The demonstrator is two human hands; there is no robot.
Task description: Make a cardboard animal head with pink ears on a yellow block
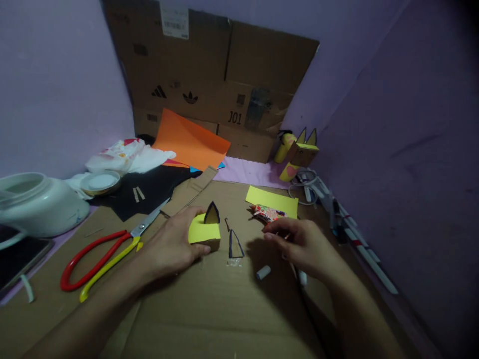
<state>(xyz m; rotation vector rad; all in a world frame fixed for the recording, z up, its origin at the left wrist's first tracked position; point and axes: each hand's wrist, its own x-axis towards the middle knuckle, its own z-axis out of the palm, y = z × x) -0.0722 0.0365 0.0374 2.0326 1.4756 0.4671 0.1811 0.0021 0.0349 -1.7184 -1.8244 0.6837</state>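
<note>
My left hand (175, 244) grips a small cardboard box (214, 245) with a yellow paper top (202, 229). One pointed cardboard ear (212, 214), edged in dark blue, stands upright on that top. Just right of the box, a second triangular ear (235, 245) lies flat on the cardboard, beside a shiny clear smear (235, 262). My right hand (295, 244) hovers over the right side with thumb and fingertips brought together; what they hold, if anything, is hidden. Beyond its fingertips lies a floral-patterned bundle (267, 213) on yellow paper (275, 199). A short white cylinder (264, 272) rests nearer me.
Scissors (130, 239) with red and yellow handles lie at left, near a white teapot (41, 204) and its lid (100, 182). Orange paper (190, 142) leans at the back. A yellow-and-cardboard figure with two ears (305, 154) stands back right, above long pale strips (362, 244).
</note>
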